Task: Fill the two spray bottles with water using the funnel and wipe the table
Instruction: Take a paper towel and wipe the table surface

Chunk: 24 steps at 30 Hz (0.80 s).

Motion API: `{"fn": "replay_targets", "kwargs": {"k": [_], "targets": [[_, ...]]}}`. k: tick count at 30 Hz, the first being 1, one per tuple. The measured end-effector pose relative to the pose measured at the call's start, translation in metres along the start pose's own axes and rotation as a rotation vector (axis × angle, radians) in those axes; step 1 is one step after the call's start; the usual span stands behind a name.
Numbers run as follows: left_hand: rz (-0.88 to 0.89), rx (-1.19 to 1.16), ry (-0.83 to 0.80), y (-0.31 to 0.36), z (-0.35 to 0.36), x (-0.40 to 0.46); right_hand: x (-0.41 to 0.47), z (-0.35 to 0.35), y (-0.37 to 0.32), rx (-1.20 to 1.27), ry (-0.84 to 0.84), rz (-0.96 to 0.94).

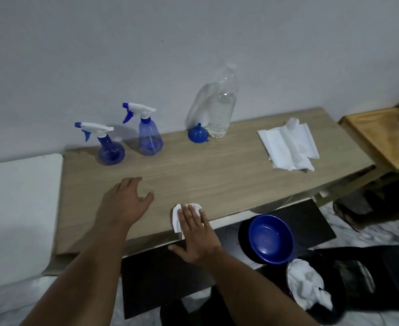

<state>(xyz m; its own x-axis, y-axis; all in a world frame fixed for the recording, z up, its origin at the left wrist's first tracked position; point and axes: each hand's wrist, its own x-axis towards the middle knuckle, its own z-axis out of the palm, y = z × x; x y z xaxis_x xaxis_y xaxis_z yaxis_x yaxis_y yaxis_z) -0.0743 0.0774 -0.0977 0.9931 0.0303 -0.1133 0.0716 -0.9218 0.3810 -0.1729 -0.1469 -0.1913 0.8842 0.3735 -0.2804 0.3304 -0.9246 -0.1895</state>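
Fingers of my right hand flat on white tissue at near tabletop edge, left hand spread open.

Right hand flat on white tissue at table edge, 6 o'clock. Left hand flat, 8 o'clock. Two spray bottles, 11 o'clock.

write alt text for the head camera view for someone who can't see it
A person's right hand presses a folded white paper towel flat on the near edge of a light wooden table while the left hand rests open beside it. Along the wall stand two blue spray bottles, an upturned blue funnel and a clear plastic water bottle.
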Motion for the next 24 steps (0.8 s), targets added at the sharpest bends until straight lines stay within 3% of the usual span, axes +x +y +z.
{"fn": "replay_targets", "kwargs": {"k": [13, 20, 24], "targets": [[-0.007, -0.068, -0.006, 0.120, 0.030, 0.023, -0.048, -0.052, 0.195, 0.052, -0.111, 0.333], [-0.021, -0.057, 0.019, 0.134, 0.034, 0.022, -0.061, -0.060, 0.230, 0.184, -0.038, 0.652], [-0.044, -0.024, 0.023, 0.123, 0.028, 0.019, -0.067, -0.065, 0.230, 0.216, -0.050, 0.704]]}}
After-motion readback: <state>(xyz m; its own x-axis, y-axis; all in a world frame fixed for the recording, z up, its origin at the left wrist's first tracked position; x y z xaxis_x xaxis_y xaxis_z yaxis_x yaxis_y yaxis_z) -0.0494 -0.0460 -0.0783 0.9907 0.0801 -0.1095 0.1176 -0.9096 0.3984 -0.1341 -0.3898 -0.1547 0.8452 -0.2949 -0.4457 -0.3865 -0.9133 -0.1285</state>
